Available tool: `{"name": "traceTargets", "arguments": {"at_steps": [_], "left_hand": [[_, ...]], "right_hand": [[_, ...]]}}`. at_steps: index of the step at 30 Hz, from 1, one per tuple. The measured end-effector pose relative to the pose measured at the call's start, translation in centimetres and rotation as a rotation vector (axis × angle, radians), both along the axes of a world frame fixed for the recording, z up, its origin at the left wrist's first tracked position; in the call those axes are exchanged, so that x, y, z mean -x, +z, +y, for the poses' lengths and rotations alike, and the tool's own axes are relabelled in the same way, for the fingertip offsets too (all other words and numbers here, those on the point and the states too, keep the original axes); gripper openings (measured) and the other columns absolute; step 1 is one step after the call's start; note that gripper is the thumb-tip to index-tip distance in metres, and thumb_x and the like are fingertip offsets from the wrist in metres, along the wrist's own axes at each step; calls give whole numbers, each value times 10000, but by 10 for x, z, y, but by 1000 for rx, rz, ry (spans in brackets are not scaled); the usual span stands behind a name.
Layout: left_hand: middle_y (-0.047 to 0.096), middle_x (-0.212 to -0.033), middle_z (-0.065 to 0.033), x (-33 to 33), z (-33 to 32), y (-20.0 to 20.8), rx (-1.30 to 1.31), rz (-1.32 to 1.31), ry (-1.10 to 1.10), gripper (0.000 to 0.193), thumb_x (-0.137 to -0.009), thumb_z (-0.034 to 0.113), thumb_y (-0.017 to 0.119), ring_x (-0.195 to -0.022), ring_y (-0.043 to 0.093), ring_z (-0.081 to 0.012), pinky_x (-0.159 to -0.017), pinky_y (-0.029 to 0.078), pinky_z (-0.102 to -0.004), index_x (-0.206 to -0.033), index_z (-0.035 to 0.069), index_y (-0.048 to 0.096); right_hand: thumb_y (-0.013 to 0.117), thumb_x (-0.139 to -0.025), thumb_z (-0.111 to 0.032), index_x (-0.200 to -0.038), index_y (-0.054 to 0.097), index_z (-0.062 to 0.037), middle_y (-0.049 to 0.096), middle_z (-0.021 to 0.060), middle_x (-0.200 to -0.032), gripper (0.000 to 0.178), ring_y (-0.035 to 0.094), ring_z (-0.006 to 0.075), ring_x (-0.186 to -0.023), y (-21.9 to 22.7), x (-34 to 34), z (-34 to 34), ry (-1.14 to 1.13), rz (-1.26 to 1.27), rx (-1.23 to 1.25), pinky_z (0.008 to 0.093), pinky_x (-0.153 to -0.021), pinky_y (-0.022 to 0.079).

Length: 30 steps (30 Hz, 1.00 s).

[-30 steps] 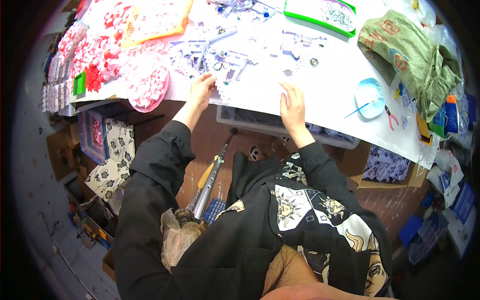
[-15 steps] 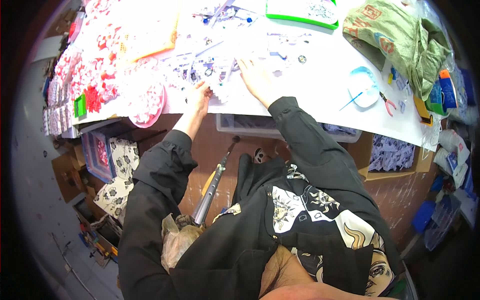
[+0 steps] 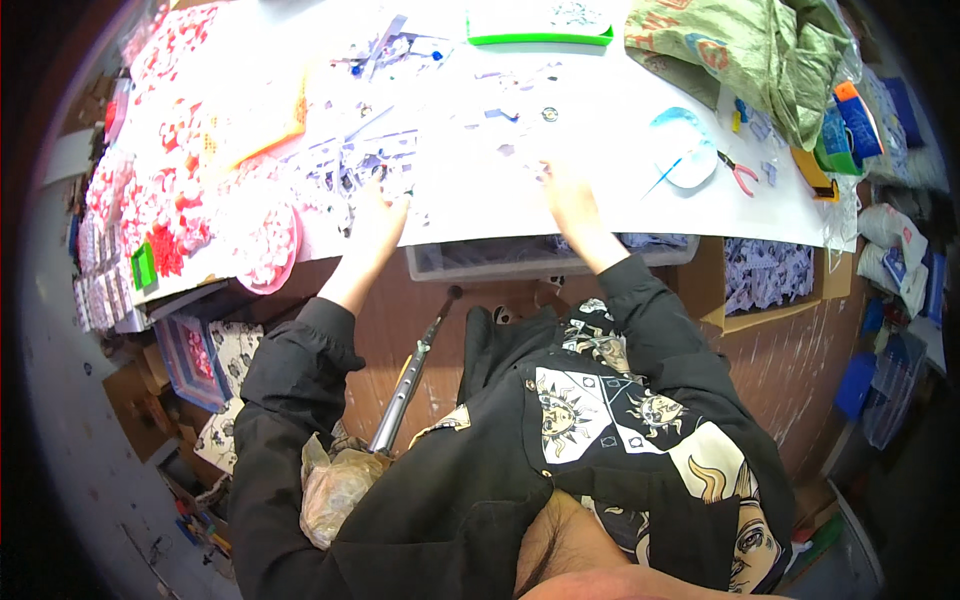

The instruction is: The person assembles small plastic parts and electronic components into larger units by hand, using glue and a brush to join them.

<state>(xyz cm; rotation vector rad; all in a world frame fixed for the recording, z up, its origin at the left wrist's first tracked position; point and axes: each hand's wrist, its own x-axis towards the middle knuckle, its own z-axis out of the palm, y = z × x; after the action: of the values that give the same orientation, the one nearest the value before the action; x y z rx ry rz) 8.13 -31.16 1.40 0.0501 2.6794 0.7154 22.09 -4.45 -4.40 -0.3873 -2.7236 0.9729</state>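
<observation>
My left hand point(image 3: 380, 217) is over the near part of the white table point(image 3: 470, 205), its fingers bent at a loose pile of small pale purple and dark flat pieces point(image 3: 380, 155). Whatever lies between those fingers is washed out by the glare. To the right, my right hand point(image 3: 572, 203) is held above the white surface with its fingertips drawn together; what they pinch is too small and bright to make out. A small grey piece point(image 3: 506, 150) and a dark round piece point(image 3: 549, 115) lie just beyond it.
Red and white pieces point(image 3: 180, 200) are heaped at left, with a pink bowl point(image 3: 294, 262) and an orange-edged tray point(image 3: 270, 147). Further back stands a green-rimmed tray point(image 3: 540, 40). At right are a blue-white dish point(image 3: 685, 150), pliers point(image 3: 742, 175) and a green woven sack point(image 3: 745, 50).
My right hand has moved right, away from the pile and my left hand, and nearer the table edge. My left hand stays by the pile. The whole view has shifted slightly.
</observation>
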Motion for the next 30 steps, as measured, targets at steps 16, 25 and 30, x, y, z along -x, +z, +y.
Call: {"name": "traceTargets", "arguments": {"at_steps": [16,25,30], "left_hand": [[570,-1037,-182,-31,175,47,-419,22,-542,402,-851,76,594,-791,612,-237,-741,492,-353,-1230,9,478],[568,-1050,-188,-8,153,46,-382,6,-412,383,-857,63,576,-774,617,-252,-742,498,-361,-1226,13,489],[578,-1040,-194,22,181,50,-353,66,-474,340,-856,87,567,-762,622,-264,-731,499,-366,-1188,23,539]], "right_hand": [[612,-838,-162,-932,673,-68,645,126,-957,146,606,320,-925,10,180,175,-251,205,-281,406,-808,493],[668,-807,-285,-853,743,-146,691,70,-927,165,604,282,-952,16,235,191,-389,-207,-456,413,-754,523],[627,-834,-264,-850,746,-148,693,58,-880,166,593,284,-894,20,224,201,-341,-118,-501,395,-735,502]]}}
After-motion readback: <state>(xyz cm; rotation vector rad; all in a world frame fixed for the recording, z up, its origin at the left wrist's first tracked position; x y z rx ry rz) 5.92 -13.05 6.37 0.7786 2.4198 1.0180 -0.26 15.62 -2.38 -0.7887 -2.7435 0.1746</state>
